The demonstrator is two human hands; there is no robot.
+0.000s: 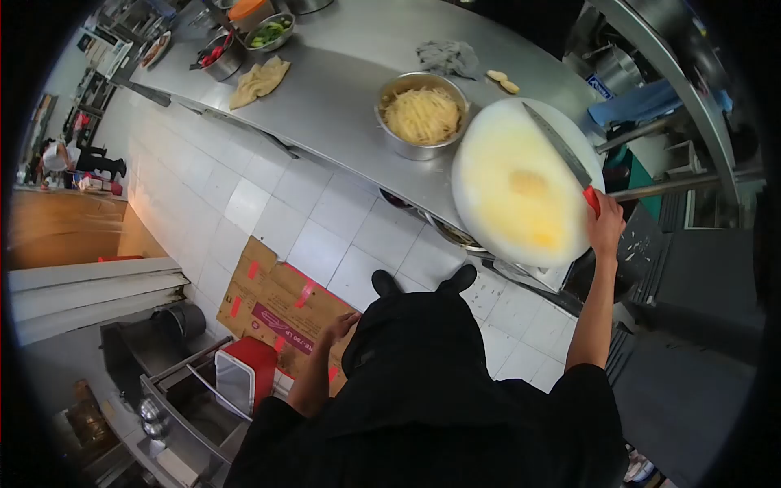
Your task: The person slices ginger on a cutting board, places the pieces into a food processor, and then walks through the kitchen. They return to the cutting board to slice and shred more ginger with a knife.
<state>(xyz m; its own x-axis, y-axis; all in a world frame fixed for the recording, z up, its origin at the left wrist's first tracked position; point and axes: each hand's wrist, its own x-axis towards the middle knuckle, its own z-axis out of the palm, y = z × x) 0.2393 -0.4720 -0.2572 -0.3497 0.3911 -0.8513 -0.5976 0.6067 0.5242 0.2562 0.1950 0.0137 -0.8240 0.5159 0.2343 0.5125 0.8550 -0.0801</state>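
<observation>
My right hand (pixel 604 224) is closed round the red handle of a large kitchen knife (pixel 558 145). Its blade lies along the right side of a round, yellow-stained white cutting board (pixel 488 183). On the counter just left of the board stands a metal bowl (pixel 421 152) full of pale yellow shredded strips (pixel 421 115), perhaps potato. My left hand (pixel 340 327) hangs at my side above the floor, away from the counter, its visible fingers stretched out and nothing seen in them.
The steel counter (pixel 342 89) carries a crumpled grey cloth (pixel 448 58), a tan cloth (pixel 260 81), small pale pieces (pixel 503 81) and a bowl of green vegetables (pixel 270 34). Flattened cardboard (pixel 272 305) covers floor tiles beside me. A red-and-white container (pixel 248 374) sits behind left.
</observation>
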